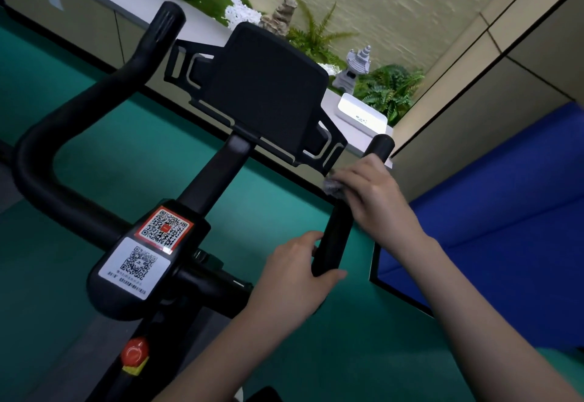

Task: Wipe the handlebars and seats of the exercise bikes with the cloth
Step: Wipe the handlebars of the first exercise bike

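Tablet holder [265, 85] is sitting centred above the handlebars [47, 155]; right hand [376, 199], over cloth [334, 185], is resting beyond left hand [294, 278] on the right bar.

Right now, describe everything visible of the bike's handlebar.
The handlebar is a thick matte black tube, seemingly foam- or rubber-covered, bent into two forward horns with rounded ends. The left horn is bare. On the right horn, the right hand holds a grey cloth against the tube just below its tip, and the left hand grips the lower bend. Its crossbar passes by the QR-code stickers.
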{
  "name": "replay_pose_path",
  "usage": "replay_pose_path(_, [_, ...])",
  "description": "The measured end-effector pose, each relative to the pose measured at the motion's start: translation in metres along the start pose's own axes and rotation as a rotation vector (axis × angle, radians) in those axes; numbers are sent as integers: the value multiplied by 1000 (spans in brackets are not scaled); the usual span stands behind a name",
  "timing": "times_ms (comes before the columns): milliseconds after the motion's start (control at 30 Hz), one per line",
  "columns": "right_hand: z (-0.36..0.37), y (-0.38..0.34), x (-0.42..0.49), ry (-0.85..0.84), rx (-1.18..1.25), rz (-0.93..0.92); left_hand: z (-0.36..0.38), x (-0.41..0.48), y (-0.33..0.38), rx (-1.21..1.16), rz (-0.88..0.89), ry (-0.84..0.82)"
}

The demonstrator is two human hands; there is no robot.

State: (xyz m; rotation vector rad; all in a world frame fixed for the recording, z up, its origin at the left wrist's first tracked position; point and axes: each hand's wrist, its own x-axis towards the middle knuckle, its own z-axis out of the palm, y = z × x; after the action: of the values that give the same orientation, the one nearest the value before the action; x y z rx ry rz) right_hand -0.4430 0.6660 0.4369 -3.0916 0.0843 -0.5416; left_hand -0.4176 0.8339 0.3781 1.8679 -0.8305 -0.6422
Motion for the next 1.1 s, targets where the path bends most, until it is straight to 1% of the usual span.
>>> replay_pose_path(100, [1, 9, 11, 164, -87, 55, -1, -2, 1, 6, 14, -33])
replay_pose_path(167, [1, 10, 11, 297, -28, 122, -1, -2, 1, 3, 13, -45])
replay_pose_path(233, [4, 4, -2, 400, 46, 140, -1, -2, 2, 5, 9, -54])
replay_pose_path(333, [20, -14, -36, 449, 143, 163, 0, -4, 4, 40, 23, -65])
replay_pose_path(433, [35, -21, -55, 506, 183, 257, 2, -3, 6, 68, 62, -55])
replay_pose_path(600, [42, -16, -38, 724, 198, 423, 2, 0, 6, 99, 65, -37])
replay_pose_path(733, [39, -15, -41, 911, 292, 557, 3, 9, 6, 146, 77, 14])
replay_pose_path(767, [41, -18, -46, 934, 356, 633, 3, 12, 7, 145, 76, 31])
replay_pose_path(833, [48, -29, -59, 935, 579, 890, 4, 19, 9, 128, 69, 56])
replay_pose_path(900, [57, -40, -68, 851, 844, 1128, 5, 24, 12, 113, 73, 76])
replay_pose_path(1000, [66, -49, -66, 705, 1271, 1273, 10, 29, 16, 108, 90, 109])
replay_pose_path(1100, [65, -53, -58, 630, 1654, 1388, 14, 30, 16, 97, 102, 137])
